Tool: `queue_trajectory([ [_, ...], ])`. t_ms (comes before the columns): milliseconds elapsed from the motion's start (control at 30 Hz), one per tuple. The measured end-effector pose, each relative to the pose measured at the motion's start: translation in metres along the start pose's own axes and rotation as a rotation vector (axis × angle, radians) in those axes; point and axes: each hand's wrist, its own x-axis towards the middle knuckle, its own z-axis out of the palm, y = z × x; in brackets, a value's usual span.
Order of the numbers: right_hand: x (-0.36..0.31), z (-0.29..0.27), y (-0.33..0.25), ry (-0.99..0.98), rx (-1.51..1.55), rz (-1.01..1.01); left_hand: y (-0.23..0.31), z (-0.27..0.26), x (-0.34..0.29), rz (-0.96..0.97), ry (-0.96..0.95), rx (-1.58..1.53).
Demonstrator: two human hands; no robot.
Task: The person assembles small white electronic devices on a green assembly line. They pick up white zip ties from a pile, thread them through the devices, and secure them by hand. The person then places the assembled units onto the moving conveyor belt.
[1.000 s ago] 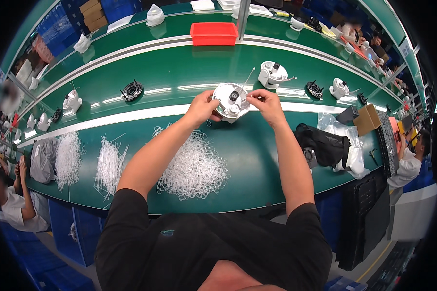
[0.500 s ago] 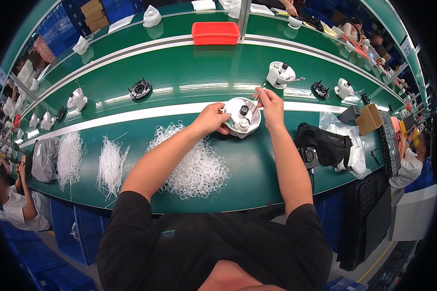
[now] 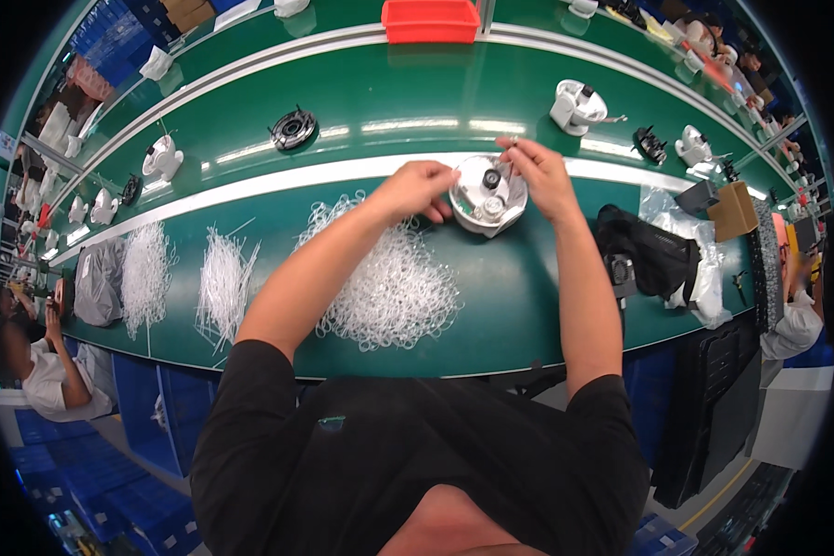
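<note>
In front of me, near the white strip along the bench, is a round white camera housing (image 3: 479, 198) with a black lens (image 3: 491, 178) and a small round part inside. My left hand (image 3: 415, 189) grips its left rim, thumb on top and fingers lower down the side. At the far right of the rim, my right hand (image 3: 539, 174) is closed in a pinch on a thin cable (image 3: 513, 148) rising from the housing. The fingers hide most of the cable. A heap of white looped ties (image 3: 391, 292) lies just left of the housing.
Left of the heap lie straight white ties (image 3: 224, 289). Across the white strip are another white camera unit (image 3: 579, 107) and a black ring-shaped part (image 3: 294, 129). A red bin (image 3: 431, 22) sits farther back. At right lie a black bag (image 3: 653, 250) and an open cardboard box (image 3: 732, 211).
The view has shifted, so the bench sits higher and farther right in the picture. My left fingers sit slightly farther left on the housing. The right hand's pinch stays by the far rim.
</note>
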Motion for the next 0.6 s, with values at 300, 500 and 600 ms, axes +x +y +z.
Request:
queue_trajectory([
  [300,-0.004,0.015,-0.012,0.13,0.124,0.137,-0.005,-0.039,-0.003,0.107,0.246,0.86],
  [500,-0.006,0.014,-0.014,0.104,0.063,0.118,-0.015,-0.028,0.007,0.318,0.032,1.227],
  [600,-0.01,0.013,-0.014,0.096,0.043,0.112,-0.008,-0.036,0.016,0.313,-0.076,1.293],
])
